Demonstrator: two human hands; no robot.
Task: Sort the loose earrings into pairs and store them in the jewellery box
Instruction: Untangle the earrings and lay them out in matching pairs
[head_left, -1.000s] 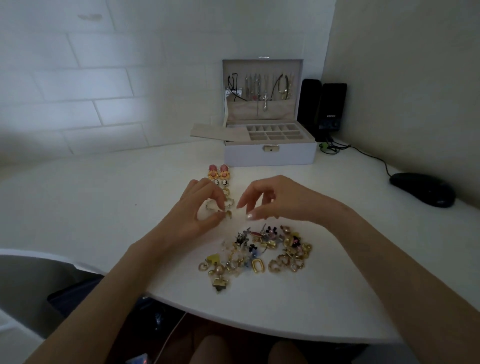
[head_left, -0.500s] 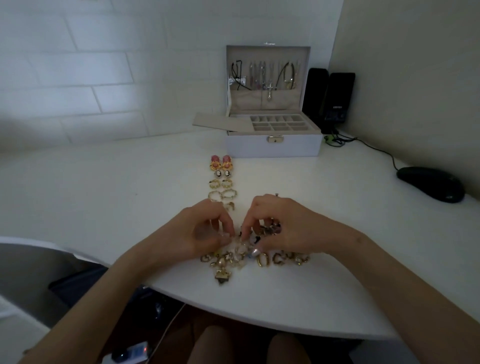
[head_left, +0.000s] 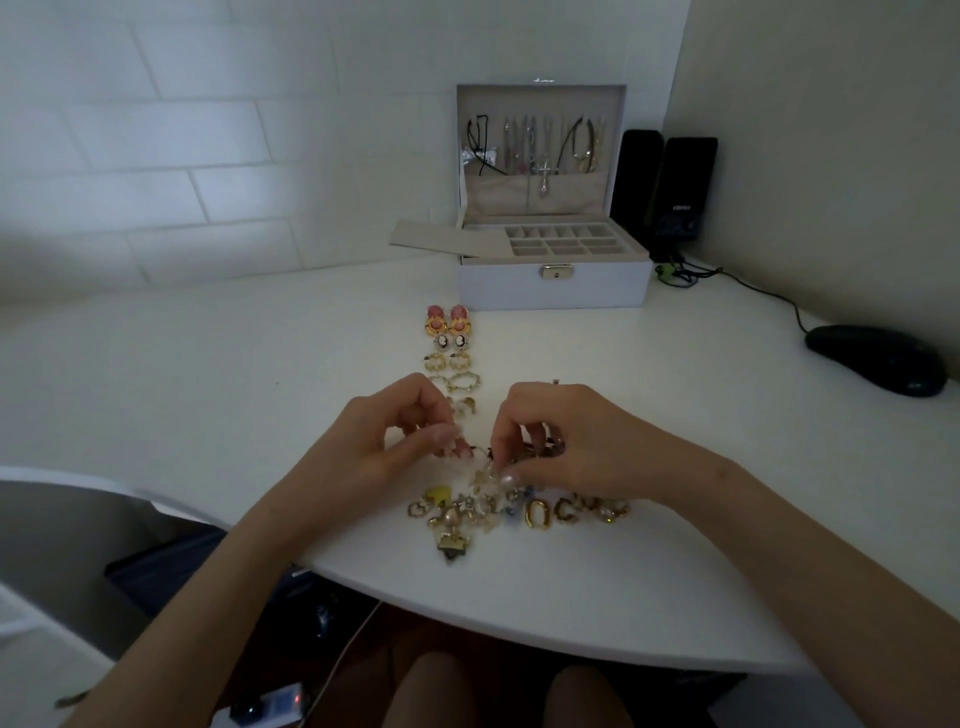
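Picking through the pile just under both hands, the person was mid-sort in the head view. The right hand pinched a small pale earring. The left hand was curled, its hold unclear. Pairs lay in a row just beyond it, with the box open farther off. Finding the match would likely need a fine pinch.
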